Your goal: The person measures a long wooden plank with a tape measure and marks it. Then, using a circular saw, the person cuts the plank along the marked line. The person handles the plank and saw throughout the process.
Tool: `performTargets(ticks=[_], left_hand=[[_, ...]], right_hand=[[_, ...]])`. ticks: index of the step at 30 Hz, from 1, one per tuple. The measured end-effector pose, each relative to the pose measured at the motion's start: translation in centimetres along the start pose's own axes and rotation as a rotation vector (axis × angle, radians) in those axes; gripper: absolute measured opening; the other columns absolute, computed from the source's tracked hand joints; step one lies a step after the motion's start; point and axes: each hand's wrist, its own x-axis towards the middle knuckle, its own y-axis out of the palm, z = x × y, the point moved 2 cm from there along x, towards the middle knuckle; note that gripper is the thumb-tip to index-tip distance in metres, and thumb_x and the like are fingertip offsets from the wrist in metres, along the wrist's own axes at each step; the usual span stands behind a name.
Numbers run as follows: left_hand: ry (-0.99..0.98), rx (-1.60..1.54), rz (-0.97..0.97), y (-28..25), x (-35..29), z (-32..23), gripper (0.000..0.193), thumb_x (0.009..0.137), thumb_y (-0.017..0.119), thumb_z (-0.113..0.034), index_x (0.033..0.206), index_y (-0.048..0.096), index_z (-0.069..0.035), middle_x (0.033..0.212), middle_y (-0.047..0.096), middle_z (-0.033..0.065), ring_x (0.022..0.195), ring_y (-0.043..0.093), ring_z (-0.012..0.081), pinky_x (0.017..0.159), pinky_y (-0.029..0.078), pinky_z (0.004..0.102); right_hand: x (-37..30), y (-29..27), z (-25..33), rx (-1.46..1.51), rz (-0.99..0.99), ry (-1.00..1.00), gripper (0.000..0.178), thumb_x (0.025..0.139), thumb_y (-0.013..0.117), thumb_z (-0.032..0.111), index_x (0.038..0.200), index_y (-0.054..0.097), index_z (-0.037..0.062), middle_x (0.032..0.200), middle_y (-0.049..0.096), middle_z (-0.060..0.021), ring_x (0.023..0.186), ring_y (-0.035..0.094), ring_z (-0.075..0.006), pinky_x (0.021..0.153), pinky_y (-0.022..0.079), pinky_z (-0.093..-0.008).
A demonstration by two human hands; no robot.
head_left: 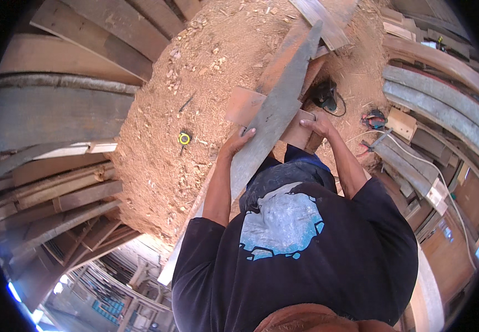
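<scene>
A long grey plank (275, 113) with a pointed far end lies slantwise in front of me. My left hand (236, 143) is closed on its left edge, thumb on top and fingers mostly hidden. My right hand (319, 125) grips the end of a short brown board (296, 133) just right of the plank, thumb on its upper face. Another brown wood piece (244, 106) sticks out from under the plank's left side; whether it joins the short board is hidden. Beneath the plank's far part runs an orange-stained board (287, 60).
Sawdust and shavings cover the ground (162, 166). On it lie a yellow-black tape measure (184, 138) and a thin dark stick (186, 103). A black corded power tool (325, 94) and a red-and-dark tool (374, 119) sit rightward. Stacked planks (57, 119) line both sides.
</scene>
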Motion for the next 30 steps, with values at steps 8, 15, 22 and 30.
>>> performTargets(ticks=[8, 15, 22, 30], left_hand=[[0.071, -0.154, 0.141, 0.3, 1.4, 2.0, 0.091, 0.093, 0.056, -0.062, 0.153, 0.032, 0.003, 0.153, 0.041, 0.0203, 0.14, 0.041, 0.0294, 0.116, 0.031, 0.0371], [0.153, -0.09, 0.095, 0.6, 1.2, 0.3, 0.09, 0.094, 0.057, -0.06, 0.156, 0.028, 0.0, 0.157, 0.035, 0.0172, 0.142, 0.036, 0.0256, 0.117, 0.028, 0.0351], [0.131, -0.112, 0.092, 0.5, 0.7, 0.5, 0.082, 0.094, 0.059, -0.057, 0.149, 0.04, 0.001, 0.144, 0.052, 0.0169, 0.134, 0.048, 0.0261, 0.111, 0.037, 0.0358], [0.1, 0.037, -0.03, -0.3, 1.5, 1.7, 0.089, 0.085, 0.065, -0.065, 0.141, 0.051, 0.003, 0.134, 0.059, 0.0246, 0.124, 0.057, 0.0311, 0.105, 0.044, 0.0387]], right_hand=[[-0.7, 1.7, -1.3, 0.294, -0.153, -0.041, 0.037, 0.082, 0.078, 0.033, 0.097, 0.074, -0.0015, 0.084, 0.072, -0.0076, 0.077, 0.066, -0.0167, 0.073, 0.052, -0.036], [1.2, 0.8, -1.8, 0.09, -0.322, -0.095, 0.045, 0.084, 0.074, 0.036, 0.111, 0.07, -0.0003, 0.103, 0.073, -0.0167, 0.096, 0.068, -0.0288, 0.086, 0.052, -0.0424], [0.4, 0.7, -0.5, -0.22, -0.424, -0.081, 0.041, 0.084, 0.071, 0.035, 0.115, 0.068, 0.0086, 0.113, 0.068, -0.0213, 0.112, 0.062, -0.0387, 0.097, 0.048, -0.0476], [0.0, -1.7, 9.1, -0.432, -0.868, -0.256, 0.043, 0.085, 0.071, 0.028, 0.122, 0.06, 0.0096, 0.127, 0.058, -0.0191, 0.115, 0.056, -0.0399, 0.097, 0.045, -0.0516]])
